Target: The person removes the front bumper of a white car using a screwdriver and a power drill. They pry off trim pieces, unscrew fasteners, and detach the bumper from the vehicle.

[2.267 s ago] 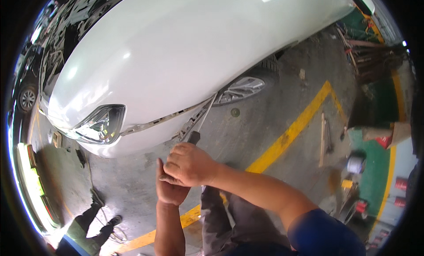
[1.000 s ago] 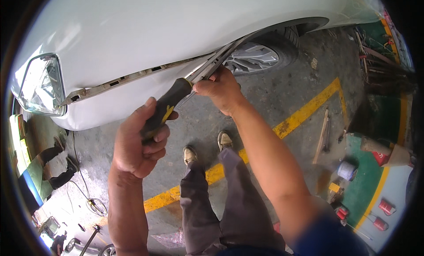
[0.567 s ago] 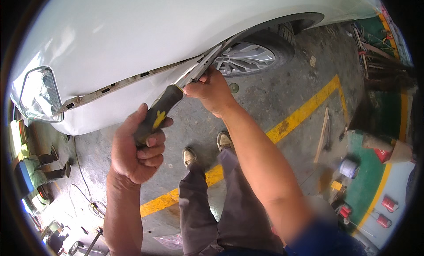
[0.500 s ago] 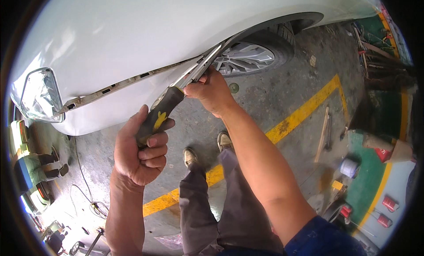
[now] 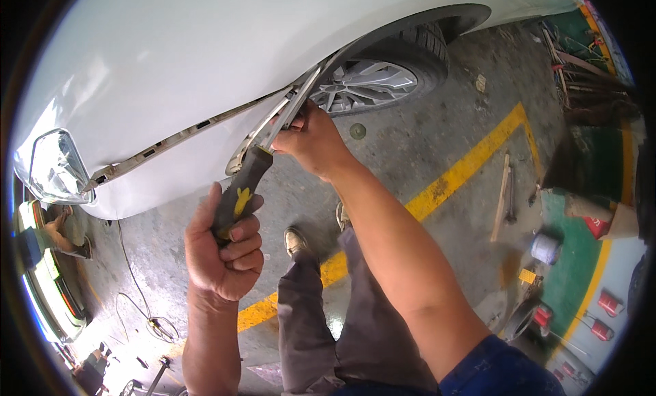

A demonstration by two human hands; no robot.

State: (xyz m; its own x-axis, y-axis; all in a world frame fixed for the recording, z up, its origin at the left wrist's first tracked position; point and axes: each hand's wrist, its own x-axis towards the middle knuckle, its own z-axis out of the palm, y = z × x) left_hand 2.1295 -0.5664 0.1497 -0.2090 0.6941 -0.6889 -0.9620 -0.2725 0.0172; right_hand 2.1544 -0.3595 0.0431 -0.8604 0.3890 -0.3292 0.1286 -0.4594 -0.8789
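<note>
My left hand (image 5: 229, 249) is wrapped round the black-and-yellow handle of a large screwdriver (image 5: 242, 195). Its long metal shaft slants up and right to the edge of the black wheel-arch trim (image 5: 372, 35) on a white car (image 5: 205, 61). Beside the shaft, my right hand (image 5: 316, 142) is closed at the lower body edge, its fingers curled and partly hidden; what they grip is unclear. A pale narrow strip (image 5: 239, 158) sticks out next to the shaft. Along the car side runs an exposed clip channel (image 5: 160, 145). The tyre and silver wheel (image 5: 376, 82) lie beyond my right hand.
My shoes stand on the grey floor, crossed by a yellow line (image 5: 444, 191). A loose cable (image 5: 160, 328) lies at left. Scattered at right are a wooden stick (image 5: 501, 198), a white tub (image 5: 545, 248) and red containers (image 5: 601, 329). Another person's limb (image 5: 65, 240) shows at far left.
The screwdriver now slants more steeply, and the pale strip shows more clearly apart from its shaft. My left hand has shifted slightly right and down; my right hand slightly left. The view has shifted.
</note>
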